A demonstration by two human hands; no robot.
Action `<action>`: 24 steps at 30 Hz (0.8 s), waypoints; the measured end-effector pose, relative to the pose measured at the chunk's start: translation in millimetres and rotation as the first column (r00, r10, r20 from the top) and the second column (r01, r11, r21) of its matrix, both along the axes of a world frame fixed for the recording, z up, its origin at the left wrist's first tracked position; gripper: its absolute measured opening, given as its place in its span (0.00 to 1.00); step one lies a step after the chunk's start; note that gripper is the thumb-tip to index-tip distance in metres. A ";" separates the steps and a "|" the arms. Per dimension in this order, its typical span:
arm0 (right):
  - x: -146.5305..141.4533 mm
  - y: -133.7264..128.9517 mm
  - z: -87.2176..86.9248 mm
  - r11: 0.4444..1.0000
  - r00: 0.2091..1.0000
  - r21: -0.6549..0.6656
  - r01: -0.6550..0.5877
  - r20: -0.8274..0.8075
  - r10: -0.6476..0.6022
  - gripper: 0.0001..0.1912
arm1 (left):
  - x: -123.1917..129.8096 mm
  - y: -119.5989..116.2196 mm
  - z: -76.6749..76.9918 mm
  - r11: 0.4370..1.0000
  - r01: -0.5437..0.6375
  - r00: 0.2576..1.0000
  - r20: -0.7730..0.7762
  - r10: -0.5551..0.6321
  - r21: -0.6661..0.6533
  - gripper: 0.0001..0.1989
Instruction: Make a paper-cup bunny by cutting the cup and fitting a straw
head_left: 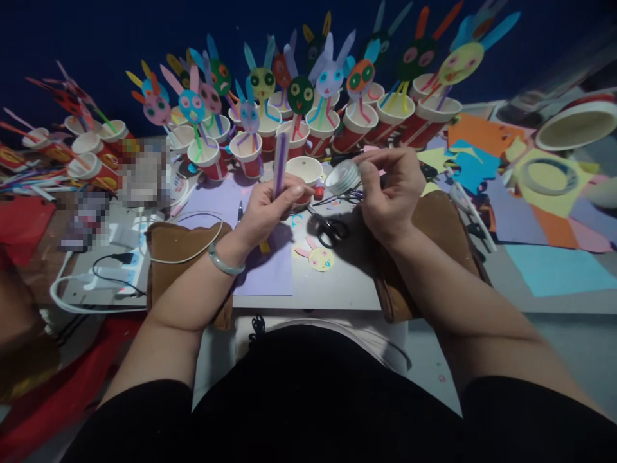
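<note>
My left hand (274, 209) is closed around a purple straw (281, 157) that stands upright out of the fist. A white-rimmed paper cup (304, 168) is just behind it. My right hand (393, 193) has its thumb and fingers pinched together; what is between them, if anything, I cannot make out. Close to those fingertips is a roll of clear tape (341, 176). Between the hands, black-handled scissors (331, 230) lie on the table. Nearer to me is a small yellow paper rabbit face (321, 259) with pink ears.
Red paper cups (354, 127) bearing colourful rabbit faces stand along the back. Brown cushions (187, 241) lie under both forearms, beside purple paper (265, 276). Cut coloured paper (554, 193) and another tape roll (550, 175) are right. A power strip (137, 257) with cables is left.
</note>
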State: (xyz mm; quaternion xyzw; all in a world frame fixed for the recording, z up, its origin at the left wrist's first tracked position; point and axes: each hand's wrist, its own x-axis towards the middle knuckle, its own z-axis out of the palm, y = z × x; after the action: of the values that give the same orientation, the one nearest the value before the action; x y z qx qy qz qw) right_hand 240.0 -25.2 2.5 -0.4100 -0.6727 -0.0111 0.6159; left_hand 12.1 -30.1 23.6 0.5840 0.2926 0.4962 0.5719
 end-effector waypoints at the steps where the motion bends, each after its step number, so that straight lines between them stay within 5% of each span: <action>1: 0.5 2.5 -0.8 1.000 1.000 0.001 -0.005 -0.030 0.005 0.08 | -0.1 -0.5 0.1 1.000 0.020 0.999 -0.036 -0.020 0.000 0.24; 5: 1.2 10.3 -4.2 1.000 0.994 -0.007 0.003 -0.114 -0.004 0.14 | 0.1 -1.7 -3.1 0.998 0.063 0.979 -0.195 -0.059 0.013 0.26; 12: 0.7 10.9 -5.6 1.000 0.994 0.002 0.005 -0.106 -0.005 0.15 | -1.2 6.9 -12.4 0.997 -0.036 0.977 -0.209 0.049 0.070 0.28; 24: -2.2 9.2 -3.9 0.999 0.995 0.016 0.039 -0.087 -0.038 0.14 | -2.9 10.7 -20.0 0.988 0.149 0.883 -0.443 -0.156 -0.050 0.04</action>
State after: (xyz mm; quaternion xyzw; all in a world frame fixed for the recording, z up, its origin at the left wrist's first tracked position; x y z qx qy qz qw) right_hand 237.8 -16.0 -1.4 -0.4177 -0.6371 -0.0109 0.6477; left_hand 9.2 -19.4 3.6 0.6991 0.3725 0.3007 0.5311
